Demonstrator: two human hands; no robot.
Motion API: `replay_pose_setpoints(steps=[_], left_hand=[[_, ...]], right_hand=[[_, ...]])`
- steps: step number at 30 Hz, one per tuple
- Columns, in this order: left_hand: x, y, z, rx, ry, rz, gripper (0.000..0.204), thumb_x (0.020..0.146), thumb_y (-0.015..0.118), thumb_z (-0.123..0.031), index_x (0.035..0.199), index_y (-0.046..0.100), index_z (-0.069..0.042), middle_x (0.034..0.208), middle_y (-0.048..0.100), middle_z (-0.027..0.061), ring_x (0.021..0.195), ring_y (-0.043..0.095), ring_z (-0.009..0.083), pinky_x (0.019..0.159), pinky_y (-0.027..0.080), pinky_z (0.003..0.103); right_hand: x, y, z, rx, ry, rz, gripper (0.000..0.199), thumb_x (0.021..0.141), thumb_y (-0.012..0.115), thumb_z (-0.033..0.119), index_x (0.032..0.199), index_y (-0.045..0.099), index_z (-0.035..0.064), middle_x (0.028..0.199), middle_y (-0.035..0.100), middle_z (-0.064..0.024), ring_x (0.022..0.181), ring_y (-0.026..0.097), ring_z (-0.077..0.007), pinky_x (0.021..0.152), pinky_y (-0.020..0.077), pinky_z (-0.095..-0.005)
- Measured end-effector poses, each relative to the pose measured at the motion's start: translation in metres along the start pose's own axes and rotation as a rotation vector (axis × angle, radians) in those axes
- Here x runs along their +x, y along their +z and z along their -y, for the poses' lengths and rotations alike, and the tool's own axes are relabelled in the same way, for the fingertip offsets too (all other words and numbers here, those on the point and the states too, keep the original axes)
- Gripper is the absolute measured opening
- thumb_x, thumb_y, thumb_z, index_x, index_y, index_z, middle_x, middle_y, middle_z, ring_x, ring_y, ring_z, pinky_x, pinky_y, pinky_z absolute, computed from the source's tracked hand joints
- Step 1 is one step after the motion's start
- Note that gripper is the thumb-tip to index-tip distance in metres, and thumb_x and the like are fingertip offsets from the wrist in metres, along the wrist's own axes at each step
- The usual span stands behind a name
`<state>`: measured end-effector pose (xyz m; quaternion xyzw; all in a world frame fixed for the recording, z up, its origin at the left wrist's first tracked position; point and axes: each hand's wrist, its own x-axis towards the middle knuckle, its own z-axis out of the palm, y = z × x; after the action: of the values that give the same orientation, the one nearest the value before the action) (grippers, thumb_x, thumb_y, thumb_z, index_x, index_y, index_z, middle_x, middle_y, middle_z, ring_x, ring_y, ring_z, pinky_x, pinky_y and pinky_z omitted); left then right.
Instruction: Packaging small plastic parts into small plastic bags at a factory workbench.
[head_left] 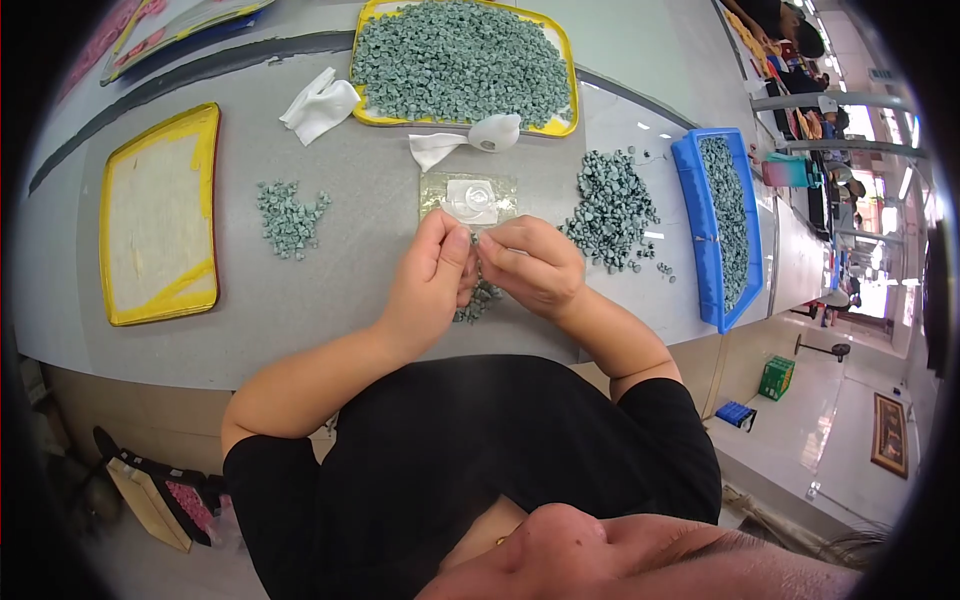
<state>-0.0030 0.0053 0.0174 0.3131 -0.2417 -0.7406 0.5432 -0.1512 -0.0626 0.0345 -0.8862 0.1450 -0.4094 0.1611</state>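
Note:
Both hands meet at the middle of the grey table. My left hand (432, 275) is closed in a pinch, and my right hand (537, 268) pinches from the other side. Between their fingertips is a small green piece (475, 240), mostly covered by the fingers. Just beyond them lies a greenish mat (436, 190) bearing a clear, round-centred plastic piece (476, 202). Below the hands, partly hidden by them, sits a small heap of green pieces (478, 303). A larger, darker green heap (612, 210) spreads to the right of my right hand.
At the back stands a yellow-rimmed tray (575, 75) full of green pieces. A blue bin (706, 240) holds more on the right. Leftward are a small green pile (291, 218) and a yellow-edged board (160, 215). White cloths (320, 105) lie near the tray. People are in the background.

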Motion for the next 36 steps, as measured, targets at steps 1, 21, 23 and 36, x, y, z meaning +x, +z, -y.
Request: replay_pose_setpoints(steps=[1, 21, 23, 36], left_hand=[[0.0, 0.0, 0.001, 0.028, 0.028, 0.02, 0.018, 0.099, 0.036, -0.025, 0.09, 0.037, -0.01, 0.07, 0.038, -0.0025, 0.055, 0.03, 0.004, 0.046, 0.026, 0.019], [0.005, -0.006, -0.006, 0.497, 0.014, -0.087, 0.022, 0.095, 0.047, -0.022, 0.084, 0.048, -0.004, 0.063, 0.049, 0.0014, 0.058, 0.044, 0.0077, 0.052, 0.037, 0.026], [0.006, -0.006, -0.007, 0.549, -0.051, -0.072, 0.023, 0.095, 0.049, -0.023, 0.083, 0.049, -0.003, 0.062, 0.049, 0.0016, 0.058, 0.044, 0.0077, 0.051, 0.036, 0.026], [0.016, -0.01, -0.017, -0.036, -0.183, -0.106, 0.023, 0.094, 0.051, -0.019, 0.1, 0.058, 0.002, 0.075, 0.044, -0.0034, 0.053, 0.032, 0.0016, 0.043, 0.025, 0.017]], right_hand=[[-0.002, 0.001, 0.0, -0.001, 0.0, 0.0, 0.025, 0.062, 0.07, -0.008, 0.085, 0.062, -0.0038, 0.082, 0.062, -0.0123, 0.066, 0.061, -0.0237, 0.056, 0.0498, -0.0292], [0.009, -0.037, -0.013, 0.176, 0.42, 0.32, 0.018, 0.073, 0.065, -0.005, 0.09, 0.065, -0.0005, 0.084, 0.063, -0.0104, 0.068, 0.062, -0.019, 0.062, 0.0505, -0.0277], [0.007, -0.051, -0.024, 0.012, 0.585, 0.292, 0.018, 0.075, 0.063, -0.002, 0.092, 0.065, 0.0006, 0.086, 0.063, -0.0108, 0.069, 0.062, -0.0203, 0.063, 0.0501, -0.0284], [-0.027, -0.068, -0.059, -0.573, 0.87, 0.396, 0.018, 0.078, 0.059, 0.002, 0.095, 0.063, 0.0008, 0.081, 0.058, -0.0126, 0.072, 0.058, -0.0246, 0.067, 0.0465, -0.0316]])
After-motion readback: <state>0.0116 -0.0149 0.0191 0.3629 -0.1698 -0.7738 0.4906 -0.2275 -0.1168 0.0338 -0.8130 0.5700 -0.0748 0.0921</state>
